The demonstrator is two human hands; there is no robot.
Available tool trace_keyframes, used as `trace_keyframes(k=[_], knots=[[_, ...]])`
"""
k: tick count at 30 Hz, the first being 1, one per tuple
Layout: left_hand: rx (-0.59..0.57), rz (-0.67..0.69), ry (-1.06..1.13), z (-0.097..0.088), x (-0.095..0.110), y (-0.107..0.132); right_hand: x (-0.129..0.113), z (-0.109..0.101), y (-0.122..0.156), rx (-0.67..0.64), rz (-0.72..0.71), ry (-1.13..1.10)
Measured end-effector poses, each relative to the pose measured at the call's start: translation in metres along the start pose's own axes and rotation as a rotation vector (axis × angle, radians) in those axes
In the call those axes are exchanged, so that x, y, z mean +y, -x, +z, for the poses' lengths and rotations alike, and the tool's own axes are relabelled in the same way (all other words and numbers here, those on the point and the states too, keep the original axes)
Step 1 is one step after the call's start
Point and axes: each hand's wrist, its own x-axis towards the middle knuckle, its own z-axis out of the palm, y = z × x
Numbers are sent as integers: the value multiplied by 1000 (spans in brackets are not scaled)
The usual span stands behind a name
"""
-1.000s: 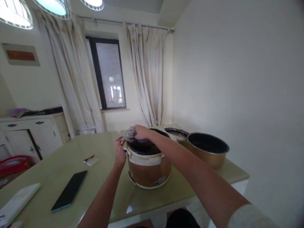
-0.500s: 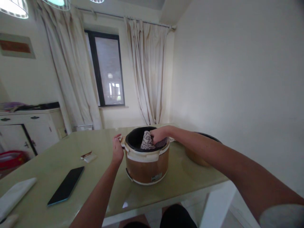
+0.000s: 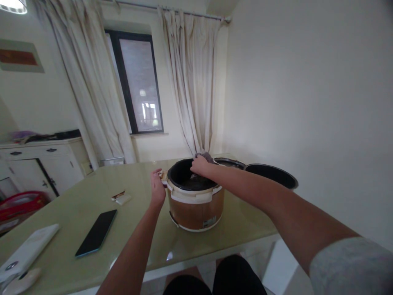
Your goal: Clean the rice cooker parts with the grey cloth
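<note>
A brown and white electric cooker [image 3: 195, 211] with a dark interior stands on the table in front of me. My left hand [image 3: 158, 188] grips the side handle at its left rim, fingers partly hidden behind the handle. My right hand [image 3: 201, 166] is closed on a grey-and-white patterned cloth [image 3: 206, 156] at the far right of the cooker's rim. Part of the cloth shows above the rim; the rest is covered by my hand.
Right of the cooker stands a dark-lined pot [image 3: 272, 174], with a round dark lid-like piece [image 3: 230, 162] behind. On the green table [image 3: 138, 233] at left lie a phone [image 3: 96, 232], a white device [image 3: 29, 250] and small packets [image 3: 121, 198]. A white wall rises at right.
My right hand has moved the cloth from inside the cooker up to its far rim. My left hand stays at the handle. The view has shifted slightly.
</note>
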Motion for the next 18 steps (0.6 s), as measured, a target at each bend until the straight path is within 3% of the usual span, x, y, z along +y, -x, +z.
trace_keyframes(k=[3, 5, 7, 9, 12, 15, 17, 18], knots=[[-25, 11, -9, -1, 0, 1, -6, -2, -5, -20, -52, 62], [-44, 13, -10, -1, -1, 0, -5, -6, -7, -114, -84, 76], [-46, 14, -27, -3, -2, -1, 3, -14, -4, -244, -173, 51], [-36, 39, -76, -7, -2, -4, 17, -23, 6, -283, -259, 6], [-41, 117, -210, -15, 9, -12, 37, -33, 40, -35, -199, -29], [-34, 285, -349, -10, 35, -21, 47, -28, 86, 250, -127, -105], [-145, 414, -366, 9, 55, -25, 46, -14, 115, 343, -179, -182], [-272, 445, -346, 24, 63, -26, 43, -5, 128, 368, -215, -212]])
